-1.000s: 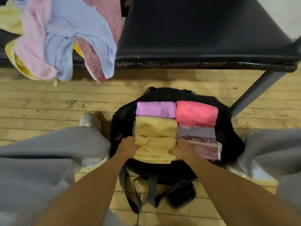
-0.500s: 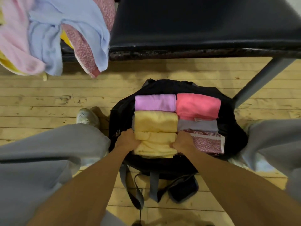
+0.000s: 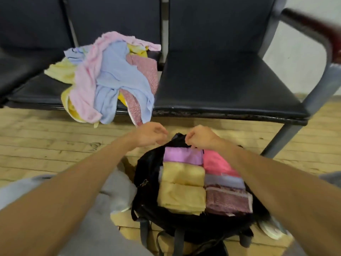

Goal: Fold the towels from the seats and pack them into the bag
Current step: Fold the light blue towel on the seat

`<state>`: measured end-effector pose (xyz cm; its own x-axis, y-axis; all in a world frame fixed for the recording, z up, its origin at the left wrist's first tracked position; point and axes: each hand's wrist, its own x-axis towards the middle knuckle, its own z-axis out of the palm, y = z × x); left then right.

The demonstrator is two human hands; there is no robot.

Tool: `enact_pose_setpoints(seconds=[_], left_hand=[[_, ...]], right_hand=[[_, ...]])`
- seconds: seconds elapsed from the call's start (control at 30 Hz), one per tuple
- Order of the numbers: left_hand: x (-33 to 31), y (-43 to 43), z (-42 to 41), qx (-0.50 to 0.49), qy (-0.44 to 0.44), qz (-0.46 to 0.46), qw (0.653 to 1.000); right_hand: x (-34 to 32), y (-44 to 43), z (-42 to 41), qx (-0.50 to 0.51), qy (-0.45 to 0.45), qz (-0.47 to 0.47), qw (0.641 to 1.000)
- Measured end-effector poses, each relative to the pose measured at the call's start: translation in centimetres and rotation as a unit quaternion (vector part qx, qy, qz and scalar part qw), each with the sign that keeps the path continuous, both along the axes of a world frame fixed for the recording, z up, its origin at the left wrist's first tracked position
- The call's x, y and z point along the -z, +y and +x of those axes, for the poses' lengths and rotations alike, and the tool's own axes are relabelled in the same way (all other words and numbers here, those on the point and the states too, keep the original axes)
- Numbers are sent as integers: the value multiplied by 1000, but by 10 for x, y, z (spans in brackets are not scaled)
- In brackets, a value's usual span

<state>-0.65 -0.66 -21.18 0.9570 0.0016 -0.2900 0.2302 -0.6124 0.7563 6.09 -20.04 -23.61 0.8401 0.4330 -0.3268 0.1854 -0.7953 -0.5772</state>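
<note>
The left hand [image 3: 149, 135] hangs in the air, fingers loosely curled, holding nothing. The right hand [image 3: 201, 136] is curled over the far rim of the bag [image 3: 147, 183]; I cannot tell whether it pinches it. Folded towels [image 3: 182, 198] fill the bag, nearer than both hands. Loose towels [image 3: 110, 76] lie on the seat [image 3: 221, 85], beyond the left hand.

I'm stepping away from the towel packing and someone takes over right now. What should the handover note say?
Left hand: loosely curled, holding nothing, near the far rim of the black bag.
Right hand: curled at that rim; whether it grips anything is unclear.
Done: six folded towels lie in two columns in the bag, which sits on the floor.
Left: fold and pack the pile of unfolded towels on the seat.
</note>
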Motion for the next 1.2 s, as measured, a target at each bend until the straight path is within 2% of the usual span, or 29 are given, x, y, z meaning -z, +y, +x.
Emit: enact_pose_setpoints(seconds=[0.23,0.37,0.5,0.73,0.83,0.9,1.0,1.1,1.13,1.2], left_hand=[[-53,74,3,-93,-100,-23,990],[-54,95,6,-181,-149,-44,971],[-54,108,13,-259,-203,-57,942],[-40,124,14,-287,-176,-29,941],[-38,123,15,-287,-162,-27,944],[-40,119,15,-287,-161,-26,944],[-43,108,18,-290,-164,-50,941],[-46,88,31,-318,-175,-134,922],[-49,78,36,-323,-175,-168,915],[-56,58,47,-326,-170,-224,903]], right_hand=[[-56,70,33,-31,-101,104,989],[-58,113,55,-45,-145,126,980],[-53,154,74,-14,-141,148,979],[-47,184,88,53,-138,98,984],[-55,179,92,83,-135,137,978],[-65,172,92,113,-116,215,963],[-90,157,91,158,-78,347,921],[-108,139,94,183,9,440,879],[-111,132,95,186,42,469,862],[-115,118,93,185,127,552,803]])
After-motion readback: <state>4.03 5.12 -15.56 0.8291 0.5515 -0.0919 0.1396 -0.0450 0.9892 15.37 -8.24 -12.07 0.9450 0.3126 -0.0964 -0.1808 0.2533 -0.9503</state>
